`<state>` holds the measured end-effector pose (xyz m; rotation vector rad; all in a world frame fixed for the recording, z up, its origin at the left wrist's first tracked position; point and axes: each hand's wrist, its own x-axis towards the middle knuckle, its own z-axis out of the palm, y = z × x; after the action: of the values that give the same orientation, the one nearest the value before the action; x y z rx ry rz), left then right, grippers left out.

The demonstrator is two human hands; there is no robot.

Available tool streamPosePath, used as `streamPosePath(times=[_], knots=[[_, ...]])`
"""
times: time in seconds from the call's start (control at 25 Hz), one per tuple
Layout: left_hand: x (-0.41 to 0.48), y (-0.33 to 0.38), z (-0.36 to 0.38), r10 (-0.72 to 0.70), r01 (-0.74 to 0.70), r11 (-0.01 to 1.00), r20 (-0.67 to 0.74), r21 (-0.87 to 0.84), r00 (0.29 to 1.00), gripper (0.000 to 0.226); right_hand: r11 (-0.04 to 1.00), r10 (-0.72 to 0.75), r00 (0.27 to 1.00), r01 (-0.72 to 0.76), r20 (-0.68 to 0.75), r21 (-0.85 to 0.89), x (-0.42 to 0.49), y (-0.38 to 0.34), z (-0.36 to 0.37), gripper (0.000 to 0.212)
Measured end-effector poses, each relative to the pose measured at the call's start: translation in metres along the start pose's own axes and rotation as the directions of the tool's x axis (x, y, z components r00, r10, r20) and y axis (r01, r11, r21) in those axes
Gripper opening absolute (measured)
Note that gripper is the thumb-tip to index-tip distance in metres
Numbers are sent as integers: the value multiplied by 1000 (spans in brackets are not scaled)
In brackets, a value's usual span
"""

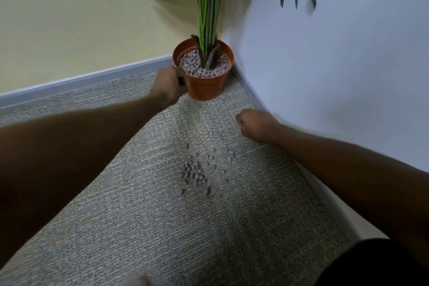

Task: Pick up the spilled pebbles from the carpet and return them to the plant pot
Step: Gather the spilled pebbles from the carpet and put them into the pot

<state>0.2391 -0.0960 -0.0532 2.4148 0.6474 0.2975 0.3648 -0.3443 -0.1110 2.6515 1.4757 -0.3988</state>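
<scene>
Down at the far corner of the carpet [162, 227], where the two skirting boards [81, 78] meet, the terracotta-coloured plastic plant pot [206, 87] stands upright, its green palm stems [206, 7] rising from a filling of pale pebbles. The left hand [170, 86] is against the pot's left side at the rim, its fingers [183, 83] curled round the rim's edge and holding it. The right hand [256, 124] is near the carpet's right edge, apart from the pot and nearer the camera, with its fingers [241, 121] curled tight into a fist, knuckles towards the pot; I cannot tell whether anything lies inside the fist. The spilled pebbles [196, 172] lie on the carpet between the two forearms, nearer the right edge than the left, well apart from the pot: a dense cluster with looser strays scattered to its right and towards the far corner. Neither hand touches them.
</scene>
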Motion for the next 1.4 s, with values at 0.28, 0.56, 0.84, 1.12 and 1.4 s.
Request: streamPosePath(times=[0.28,0.56,0.84,1.12,1.4], knots=[[-59,-39,37,16,-59,989,300,133,954,11,994,-113,959,112,259,21,1,-22,24,55],[-90,-46,74,-40,-160,941,566,299,823,61,990,62,936,-102,348,97,-12,-35,48,124],[-99,-44,88,9,-123,972,492,200,870,27,937,-30,983,-35,180,348,-18,-38,57,66],[-103,-33,102,25,-90,989,478,115,878,11,923,-152,985,112,81,368,-16,-51,62,27],[-110,-30,101,-60,-13,985,411,174,910,12,934,-66,997,45,47,355,-11,-61,58,18]])
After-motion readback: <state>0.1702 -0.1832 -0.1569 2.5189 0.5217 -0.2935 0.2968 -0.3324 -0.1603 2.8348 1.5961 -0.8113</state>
